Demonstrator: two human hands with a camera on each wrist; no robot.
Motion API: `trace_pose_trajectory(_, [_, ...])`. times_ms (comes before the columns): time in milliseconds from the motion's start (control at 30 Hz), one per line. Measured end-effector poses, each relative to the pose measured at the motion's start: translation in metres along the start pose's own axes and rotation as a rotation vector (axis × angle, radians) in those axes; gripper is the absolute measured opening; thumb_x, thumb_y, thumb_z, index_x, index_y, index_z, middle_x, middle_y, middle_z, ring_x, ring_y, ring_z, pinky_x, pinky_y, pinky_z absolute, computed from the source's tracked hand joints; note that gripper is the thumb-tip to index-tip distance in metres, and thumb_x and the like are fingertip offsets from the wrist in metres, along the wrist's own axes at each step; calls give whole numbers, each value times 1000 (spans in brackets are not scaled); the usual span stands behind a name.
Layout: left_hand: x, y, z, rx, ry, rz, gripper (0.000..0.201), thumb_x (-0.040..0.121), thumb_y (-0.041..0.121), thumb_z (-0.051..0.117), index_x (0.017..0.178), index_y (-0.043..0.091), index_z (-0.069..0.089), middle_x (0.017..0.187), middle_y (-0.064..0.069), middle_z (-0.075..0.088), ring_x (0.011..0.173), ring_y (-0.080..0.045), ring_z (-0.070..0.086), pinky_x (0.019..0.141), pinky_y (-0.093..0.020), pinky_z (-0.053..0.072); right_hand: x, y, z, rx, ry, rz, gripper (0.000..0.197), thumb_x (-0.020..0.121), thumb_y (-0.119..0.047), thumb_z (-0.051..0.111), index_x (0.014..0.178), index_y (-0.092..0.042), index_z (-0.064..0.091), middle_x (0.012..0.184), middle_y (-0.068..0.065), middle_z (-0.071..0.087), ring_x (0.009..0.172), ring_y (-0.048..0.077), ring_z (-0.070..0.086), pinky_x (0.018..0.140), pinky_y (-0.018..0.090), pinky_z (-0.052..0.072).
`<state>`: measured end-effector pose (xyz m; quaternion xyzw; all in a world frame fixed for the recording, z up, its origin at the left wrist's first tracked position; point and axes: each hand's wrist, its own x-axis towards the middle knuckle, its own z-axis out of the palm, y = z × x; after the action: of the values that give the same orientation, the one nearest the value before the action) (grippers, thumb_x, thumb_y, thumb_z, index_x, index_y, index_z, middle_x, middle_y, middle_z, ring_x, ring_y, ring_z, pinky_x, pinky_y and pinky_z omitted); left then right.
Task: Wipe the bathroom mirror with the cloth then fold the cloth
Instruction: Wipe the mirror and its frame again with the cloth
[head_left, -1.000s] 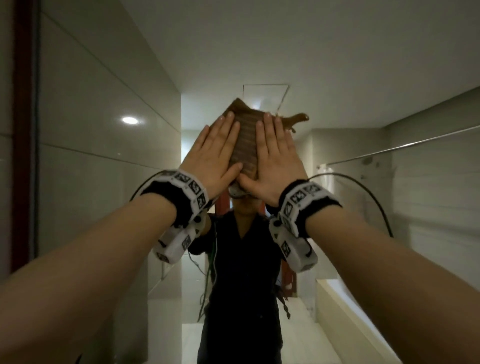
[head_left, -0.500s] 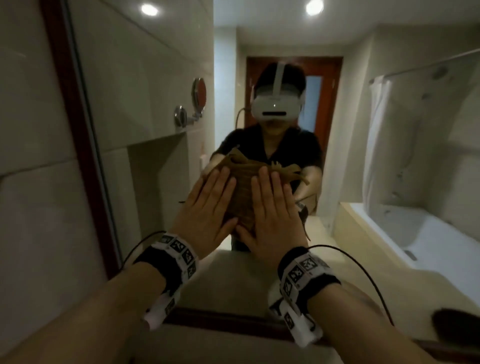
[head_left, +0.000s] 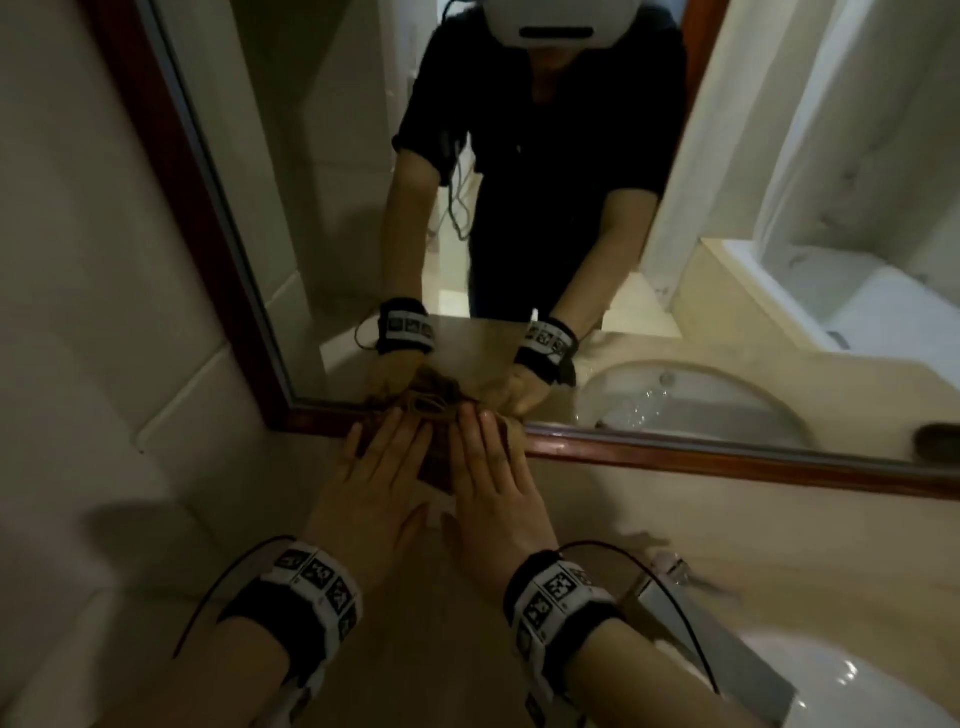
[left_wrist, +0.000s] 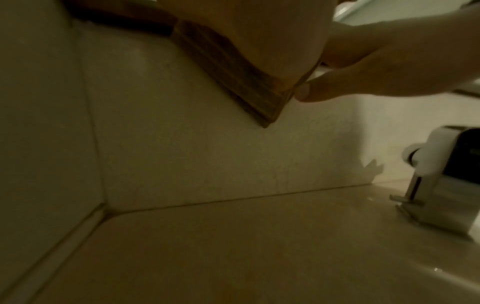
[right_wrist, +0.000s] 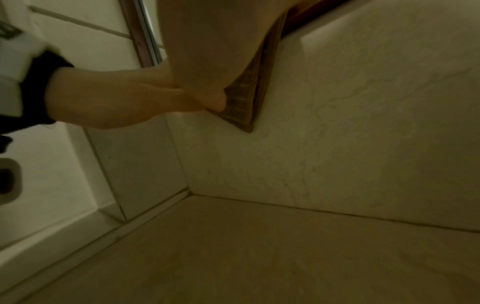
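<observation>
Brown cloth (head_left: 434, 457), one, pressed under two flat hands: left hand (head_left: 369, 499), right hand (head_left: 493, 493)

We press the cloth (head_left: 434, 457) under both hands, left hand (head_left: 371, 493) beside right hand (head_left: 496, 493), at the mirror (head_left: 519, 208) frame's lower edge, center frame; the sink (head_left: 852, 686) lies lower right.

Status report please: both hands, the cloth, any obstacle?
Left hand and right hand flat, pressing cloth. Cloth over mirror's bottom frame, onto wall. Faucet near right wrist.
</observation>
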<state>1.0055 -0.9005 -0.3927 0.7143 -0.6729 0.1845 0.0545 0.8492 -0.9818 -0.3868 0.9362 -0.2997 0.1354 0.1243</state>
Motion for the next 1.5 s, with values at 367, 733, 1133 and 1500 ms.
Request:
trace_pose_trajectory(367, [1,1,-22,-540,79,-91,85,71,-1,54,150,16,29,152,1,28,143,-17,25,120,-46,19,21,-29,-12,291,253,26,51,102,-25,31,131,12,50,136,32,46,124,44,46,106,53,39])
trace_pose_trajectory(733, [-29,-69,-14,-366,56,-402,63,92,20,45,150,5,27,154,-12,30,139,-25,34,117,-33,26,81,-97,-9,158,330,-133,45,84,-22,40,114,-2,66,113,19,64,96,32,61,86,37,47])
trace_pose_trajectory(1133, [-18,-55,-58,-409,35,-606,60,81,12,55,137,8,34,125,-25,53,106,-42,54,83,-51,50,81,-60,-14,237,487,-257,36,89,-10,37,95,0,71,88,17,64,71,31,60,62,38,52])
trace_pose_trajectory(1500, [4,35,-40,-404,88,-111,59,77,17,47,131,-6,50,131,-28,53,115,-44,56,97,-57,46,2,64,-30,-21,391,-138,27,88,-9,46,105,-7,67,89,12,58,73,29,52,56,35,42])
